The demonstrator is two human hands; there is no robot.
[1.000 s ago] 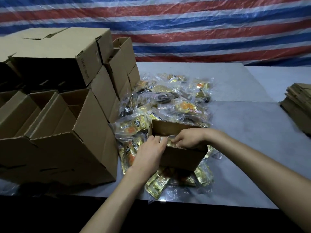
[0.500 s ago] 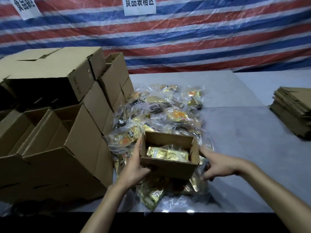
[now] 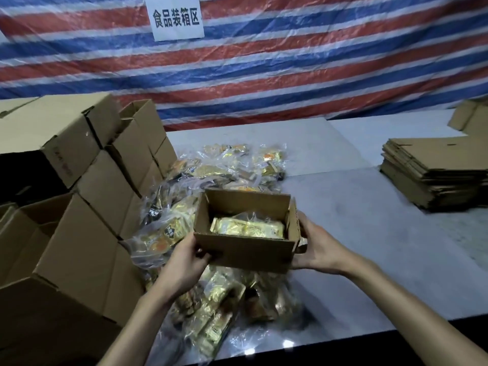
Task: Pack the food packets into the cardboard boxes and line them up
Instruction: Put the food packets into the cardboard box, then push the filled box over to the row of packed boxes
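Note:
A small open cardboard box (image 3: 244,250) is held above the pile of food packets (image 3: 211,180). My left hand (image 3: 184,262) grips its near left corner, thumb up the left wall. My right hand (image 3: 317,247) grips its right end. Gold packets (image 3: 248,227) lie inside the box. More clear and gold packets spread over the grey table (image 3: 356,247), both behind the box and under it toward the near edge.
Stacked open cardboard boxes (image 3: 87,207) crowd the left side. A stack of flattened cartons (image 3: 435,173) lies at the right, another box (image 3: 472,117) behind it. A striped tarp with a paper sign (image 3: 175,18) hangs at the back.
My hands left the inside of the box, took hold of its two ends and raised it off the packet pile. The camera tilted up, showing the sign.

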